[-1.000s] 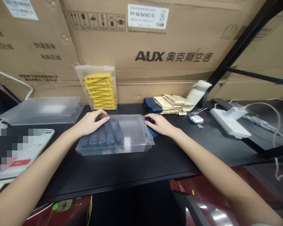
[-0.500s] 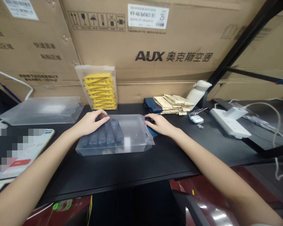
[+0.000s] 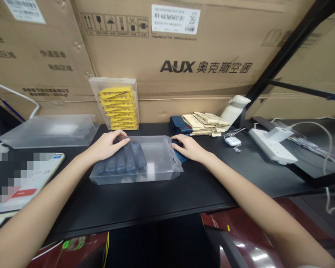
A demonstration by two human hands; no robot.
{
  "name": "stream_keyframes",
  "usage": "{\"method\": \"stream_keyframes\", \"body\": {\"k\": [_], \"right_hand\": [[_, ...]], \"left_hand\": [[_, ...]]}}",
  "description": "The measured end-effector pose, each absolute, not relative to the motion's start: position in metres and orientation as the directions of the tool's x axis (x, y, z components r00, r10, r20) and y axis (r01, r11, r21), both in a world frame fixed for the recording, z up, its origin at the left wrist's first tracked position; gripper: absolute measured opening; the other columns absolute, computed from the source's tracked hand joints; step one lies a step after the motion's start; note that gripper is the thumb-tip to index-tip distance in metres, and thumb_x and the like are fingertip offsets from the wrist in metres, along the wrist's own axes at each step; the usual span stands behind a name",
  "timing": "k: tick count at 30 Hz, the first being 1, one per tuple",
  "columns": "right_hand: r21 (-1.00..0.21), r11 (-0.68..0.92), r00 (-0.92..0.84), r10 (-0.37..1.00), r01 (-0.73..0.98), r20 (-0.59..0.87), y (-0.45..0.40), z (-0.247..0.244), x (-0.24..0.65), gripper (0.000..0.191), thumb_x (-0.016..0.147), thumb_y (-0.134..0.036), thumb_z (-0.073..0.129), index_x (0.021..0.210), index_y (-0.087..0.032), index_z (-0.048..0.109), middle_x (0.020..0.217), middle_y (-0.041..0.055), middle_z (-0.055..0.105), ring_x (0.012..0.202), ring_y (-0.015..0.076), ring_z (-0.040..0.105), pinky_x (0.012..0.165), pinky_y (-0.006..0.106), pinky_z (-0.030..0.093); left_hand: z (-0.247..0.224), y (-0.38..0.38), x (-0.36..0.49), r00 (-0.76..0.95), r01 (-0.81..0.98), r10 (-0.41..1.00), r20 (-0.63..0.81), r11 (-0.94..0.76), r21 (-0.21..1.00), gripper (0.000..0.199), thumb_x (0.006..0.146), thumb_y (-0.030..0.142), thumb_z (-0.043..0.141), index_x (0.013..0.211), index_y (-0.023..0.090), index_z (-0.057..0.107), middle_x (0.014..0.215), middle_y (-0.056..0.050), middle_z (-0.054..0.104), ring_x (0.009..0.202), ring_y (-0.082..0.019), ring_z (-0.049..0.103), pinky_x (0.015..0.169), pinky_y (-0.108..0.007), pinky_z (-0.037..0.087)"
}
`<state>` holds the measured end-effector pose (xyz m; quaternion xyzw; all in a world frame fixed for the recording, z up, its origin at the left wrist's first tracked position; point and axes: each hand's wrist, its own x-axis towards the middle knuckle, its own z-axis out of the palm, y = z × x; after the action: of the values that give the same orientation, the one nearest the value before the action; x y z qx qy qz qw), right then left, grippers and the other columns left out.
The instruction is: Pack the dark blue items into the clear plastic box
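Observation:
A clear plastic box (image 3: 156,152) lies on the black table, holding several dark blue packets (image 3: 121,162) lined up in its left part. My left hand (image 3: 110,145) is closed over the box's far left edge, thumb on top and fingertips partly hidden behind it. At the right end of the box, beside its hang-hole flap, my right hand (image 3: 187,147) has its fingers curled around a blue patterned packet (image 3: 180,154). Most of that packet is covered by the hand and the flap.
Upright behind stands a clear box of yellow packets (image 3: 118,108). Another clear box (image 3: 53,130) lies left, near a phone (image 3: 41,178). Beige packets (image 3: 206,123), dark blue packets (image 3: 180,124), a white bottle (image 3: 236,109), an earphone case (image 3: 232,141) and a power strip (image 3: 273,145) are right.

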<state>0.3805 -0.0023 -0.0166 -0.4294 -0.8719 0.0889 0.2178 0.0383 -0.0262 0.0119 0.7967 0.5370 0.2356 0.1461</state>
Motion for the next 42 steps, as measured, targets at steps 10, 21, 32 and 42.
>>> {"method": "stream_keyframes", "body": {"k": [10, 21, 32, 42], "right_hand": [[-0.347, 0.628, -0.543, 0.777, 0.696, 0.318, -0.0007, -0.0192, 0.3807, 0.033, 0.095, -0.031, 0.054, 0.117, -0.01, 0.065, 0.109, 0.0177, 0.069, 0.098, 0.027, 0.066, 0.087, 0.044, 0.053], [-0.339, 0.628, -0.547, 0.777, 0.7, 0.31, -0.0007, -0.0182, 0.3808, 0.032, 0.095, -0.031, 0.053, 0.117, -0.011, 0.065, 0.108, 0.0171, 0.07, 0.098, 0.0264, 0.066, 0.086, 0.044, 0.053], [-0.331, 0.627, -0.551, 0.778, 0.705, 0.302, -0.0009, -0.0172, 0.3812, 0.033, 0.096, -0.031, 0.053, 0.118, -0.01, 0.064, 0.107, 0.0171, 0.07, 0.098, 0.0265, 0.067, 0.086, 0.043, 0.053], [-0.326, 0.632, -0.561, 0.774, 0.703, 0.292, -0.0001, -0.0181, 0.3813, 0.034, 0.096, -0.031, 0.053, 0.12, -0.009, 0.063, 0.112, 0.0181, 0.07, 0.1, 0.0272, 0.067, 0.089, 0.044, 0.053]], "left_hand": [[0.011, -0.0254, 0.0368, 0.313, 0.788, 0.924, 0.219, -0.381, 0.484, 0.043, 0.088, 0.059, 0.046, 0.098, 0.02, 0.062, 0.1, -0.006, 0.071, 0.093, -0.025, 0.064, 0.085, -0.034, 0.047], [0.0122, -0.026, 0.038, 0.308, 0.795, 0.927, 0.215, -0.375, 0.477, 0.043, 0.087, 0.059, 0.046, 0.097, 0.02, 0.062, 0.1, -0.006, 0.071, 0.09, -0.024, 0.064, 0.085, -0.035, 0.048], [0.0136, -0.027, 0.0396, 0.299, 0.798, 0.929, 0.218, -0.368, 0.477, 0.042, 0.087, 0.058, 0.046, 0.096, 0.021, 0.062, 0.1, -0.006, 0.071, 0.091, -0.025, 0.064, 0.086, -0.035, 0.047], [0.0145, -0.027, 0.0404, 0.282, 0.815, 0.937, 0.207, -0.348, 0.464, 0.042, 0.086, 0.058, 0.047, 0.098, 0.021, 0.062, 0.102, -0.006, 0.071, 0.094, -0.025, 0.065, 0.087, -0.034, 0.047]]}}
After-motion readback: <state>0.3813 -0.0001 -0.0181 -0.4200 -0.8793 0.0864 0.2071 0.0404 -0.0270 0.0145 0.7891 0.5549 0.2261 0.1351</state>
